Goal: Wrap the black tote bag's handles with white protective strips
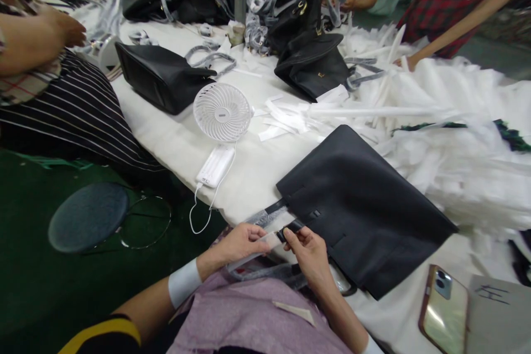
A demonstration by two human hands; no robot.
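Observation:
A flat black handbag (365, 210) lies on the white table (253, 171) in front of me. Its black strap (290, 228) sticks out toward me over the table edge. My right hand (307, 251) pinches the strap near its end. My left hand (240, 242) pinches a strip of clear plastic wrap (265, 243) against that strap. A second wrapped strap (265, 274) hangs below my hands over my lap.
A small white fan (223, 112) and a white power bank (215, 166) sit mid-table. Other black bags (160, 74) (313, 63), white paper strips (452, 138), a phone (443, 307), a stool (89, 215). Other people's arms reach in at left (37, 38) and top right (452, 27).

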